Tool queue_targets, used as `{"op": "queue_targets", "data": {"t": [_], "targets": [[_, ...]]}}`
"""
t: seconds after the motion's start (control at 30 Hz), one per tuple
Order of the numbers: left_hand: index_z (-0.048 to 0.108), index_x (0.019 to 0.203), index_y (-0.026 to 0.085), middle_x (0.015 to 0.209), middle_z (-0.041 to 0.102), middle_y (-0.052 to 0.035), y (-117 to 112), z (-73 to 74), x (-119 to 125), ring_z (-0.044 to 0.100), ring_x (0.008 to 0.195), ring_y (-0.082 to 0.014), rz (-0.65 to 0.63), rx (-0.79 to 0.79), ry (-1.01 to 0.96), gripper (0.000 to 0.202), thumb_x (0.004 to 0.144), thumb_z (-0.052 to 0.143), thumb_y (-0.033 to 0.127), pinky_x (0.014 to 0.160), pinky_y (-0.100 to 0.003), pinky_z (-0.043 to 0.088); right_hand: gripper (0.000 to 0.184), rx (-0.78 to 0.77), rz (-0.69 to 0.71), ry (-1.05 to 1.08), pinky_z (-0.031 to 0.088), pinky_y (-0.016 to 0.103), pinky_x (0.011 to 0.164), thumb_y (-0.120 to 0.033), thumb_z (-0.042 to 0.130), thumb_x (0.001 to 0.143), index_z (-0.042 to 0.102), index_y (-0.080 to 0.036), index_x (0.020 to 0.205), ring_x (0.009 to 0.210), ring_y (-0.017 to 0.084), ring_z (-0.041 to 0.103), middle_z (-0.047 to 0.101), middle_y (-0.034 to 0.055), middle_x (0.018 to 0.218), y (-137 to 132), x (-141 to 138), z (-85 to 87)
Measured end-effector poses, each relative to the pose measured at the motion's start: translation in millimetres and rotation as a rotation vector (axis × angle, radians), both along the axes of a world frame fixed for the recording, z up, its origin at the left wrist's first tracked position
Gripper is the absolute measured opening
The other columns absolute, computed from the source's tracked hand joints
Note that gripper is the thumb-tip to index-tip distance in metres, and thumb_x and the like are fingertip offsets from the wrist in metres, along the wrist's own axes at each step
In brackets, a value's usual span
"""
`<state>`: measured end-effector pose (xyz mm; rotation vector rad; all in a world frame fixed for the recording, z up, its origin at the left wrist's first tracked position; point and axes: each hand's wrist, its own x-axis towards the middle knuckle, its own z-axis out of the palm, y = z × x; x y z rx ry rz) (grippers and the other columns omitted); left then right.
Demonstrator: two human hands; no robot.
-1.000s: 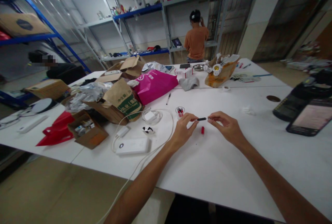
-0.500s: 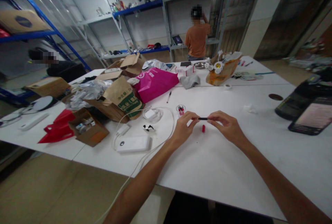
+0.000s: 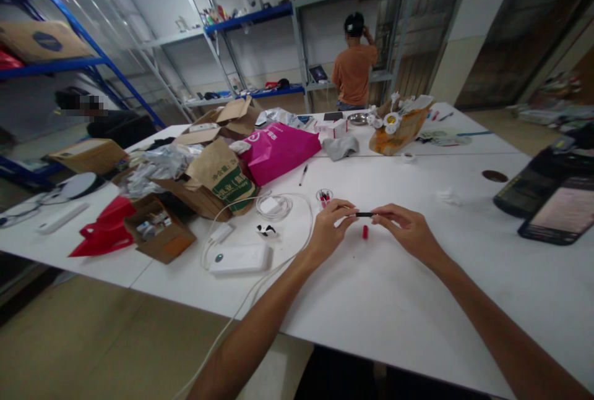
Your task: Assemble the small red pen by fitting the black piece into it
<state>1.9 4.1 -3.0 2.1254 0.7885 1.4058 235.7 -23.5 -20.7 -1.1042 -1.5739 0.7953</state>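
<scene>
Between my two hands is a thin black stick-like piece (image 3: 364, 214), held level above the white table (image 3: 371, 307); its exact kind is too small to make out. The fingertips of my left hand (image 3: 331, 227) pinch its left end. At the opposite end, my right hand (image 3: 406, 227) grips it between thumb and fingers. Just below the piece, a small red cylinder (image 3: 365, 232) stands on the table, touched by neither hand. Close behind my left hand sits a small clear cup (image 3: 324, 196) with red and black pieces in it.
To the left are a white power bank (image 3: 240, 259), a coiled white cable (image 3: 290, 208) and an open cardboard box (image 3: 160, 233). A magenta bag (image 3: 283, 149) and a pen (image 3: 303, 175) lie farther back. A phone (image 3: 559, 211) leans at right. A person (image 3: 355, 72) stands by the shelves.
Both hands keep their pinch on the black piece in nearly the same place. The whole view has shifted down slightly; nothing on the table has visibly moved.
</scene>
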Motion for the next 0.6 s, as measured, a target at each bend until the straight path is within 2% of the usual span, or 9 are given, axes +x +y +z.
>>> {"op": "queue_targets", "data": {"t": [0.27, 0.47, 0.53, 0.6], "targets": [[0.08, 0.11, 0.021, 0.109, 0.074, -0.0107, 2.3, -1.6, -1.9, 0.071, 0.1, -0.0206, -0.018, 0.056, 0.019, 0.014, 0.104, 0.068, 0.028, 0.089, -0.038, 0.06, 0.034, -0.008, 0.021, -0.072, 0.062, 0.037, 0.09, -0.056, 0.072, 0.098, 0.082, -0.026, 0.109, 0.089, 0.021, 0.074, 0.078, 0.0046, 0.096, -0.6, 0.3, -0.4], [0.08, 0.108, 0.02, 0.109, 0.075, -0.0111, 1.7, -1.4, -1.6, 0.072, 0.101, -0.0204, -0.006, 0.066, 0.012, 0.015, 0.104, 0.069, 0.03, 0.091, -0.038, 0.061, 0.036, 0.071, 0.009, -0.032, 0.062, 0.038, 0.091, -0.057, 0.08, 0.091, 0.082, -0.026, 0.11, 0.098, 0.023, 0.075, 0.078, 0.0062, 0.106, -0.9, -2.9, 2.3], [0.08, 0.108, 0.02, 0.108, 0.077, -0.011, 1.5, -2.6, -1.7, 0.074, 0.1, -0.0204, -0.014, 0.063, 0.001, 0.015, 0.104, 0.069, 0.029, 0.092, -0.038, 0.061, 0.036, 0.062, 0.009, -0.067, 0.061, 0.037, 0.087, -0.058, 0.077, 0.093, 0.082, -0.026, 0.106, 0.092, 0.022, 0.074, 0.078, 0.0056, 0.1, -2.2, -2.9, 4.7], [0.081, 0.109, 0.021, 0.106, 0.078, -0.0107, 1.0, -3.9, -1.9, 0.075, 0.099, -0.0207, -0.025, 0.046, 0.001, 0.015, 0.104, 0.068, 0.028, 0.092, -0.038, 0.062, 0.038, 0.036, 0.017, -0.114, 0.059, 0.034, 0.081, -0.06, 0.07, 0.097, 0.081, -0.024, 0.095, 0.082, 0.02, 0.072, 0.077, 0.0047, 0.089, -3.9, -2.5, 6.8]]}}
